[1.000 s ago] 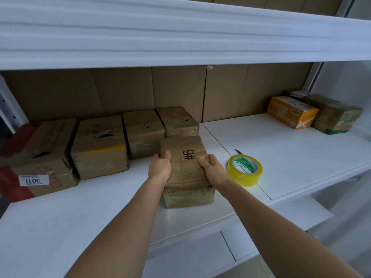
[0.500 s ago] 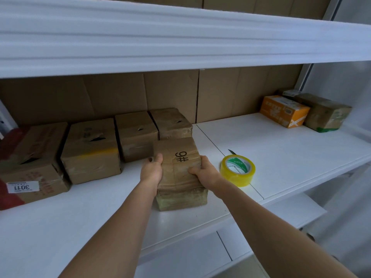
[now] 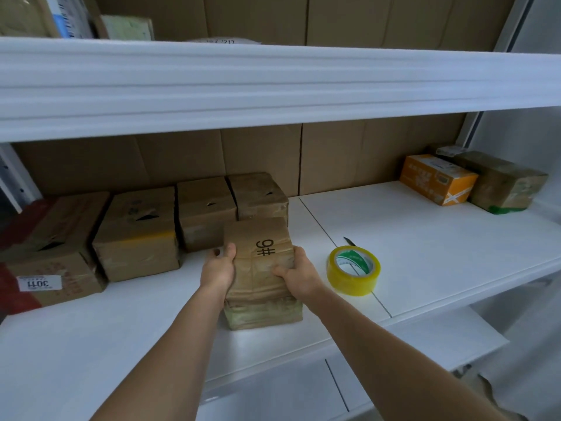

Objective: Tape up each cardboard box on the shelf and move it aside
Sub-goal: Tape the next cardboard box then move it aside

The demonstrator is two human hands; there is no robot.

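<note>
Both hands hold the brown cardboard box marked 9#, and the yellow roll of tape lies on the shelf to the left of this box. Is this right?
Not quite. The head view shows the yellow roll of tape on the white shelf to the right of the brown cardboard box marked 9#. The left hand and right hand do hold it.

Your left hand [image 3: 219,268] hides the left side of the box marked 9# [image 3: 259,268], your right hand [image 3: 299,276] its right — fingers beyond both thumbs out of sight. Dark object [image 3: 349,240] behind the tape roll [image 3: 353,270] is mostly covered, can't identify. Leftmost box [image 3: 45,253] is cut by the frame edge. Top shelf items [image 3: 76,16] cropped — print unreadable.
</note>
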